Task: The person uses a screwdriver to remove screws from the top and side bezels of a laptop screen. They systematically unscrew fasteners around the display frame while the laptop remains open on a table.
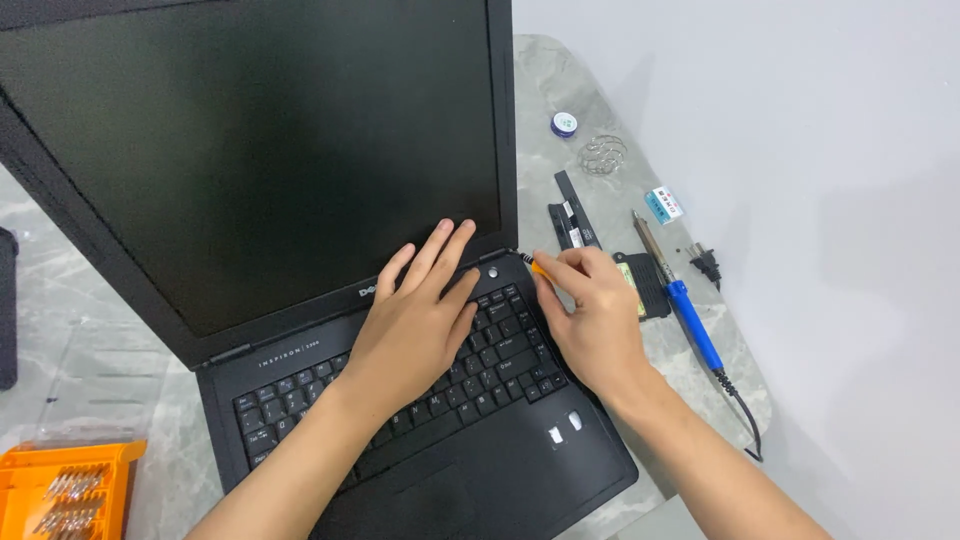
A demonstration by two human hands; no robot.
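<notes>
1. Nearest the camera, two bare forearms come up from the bottom edge of the frame over a black laptop (pixel 300 200), which stands open with a dark screen and fills the left and centre.
2. Left hand (pixel 415 320) lies flat and open on the upper keyboard, fingers spread, their tips touching the strip just below the screen; it grips nothing.
3. Right hand (pixel 590 315) is curled at the laptop's upper right corner, thumb and fingers pinched on a small orange-handled tool (pixel 535 265).
4. That tool's dark tip points left at the hinge corner, near the round power button (pixel 492 271).
5. Right of the laptop, on the grey marbled tabletop (pixel 560 90), lies a blue-handled soldering iron (pixel 680 300) with its black cord running toward lower right.
6. Just beside it sits a black holder (pixel 645 285), and above that two black strips (pixel 570 215).
7. Farther up are a small round blue tin (pixel 564 124) and a wire coil (pixel 604 153).
8. An orange bit case (pixel 70 485) sits at lower left.
</notes>
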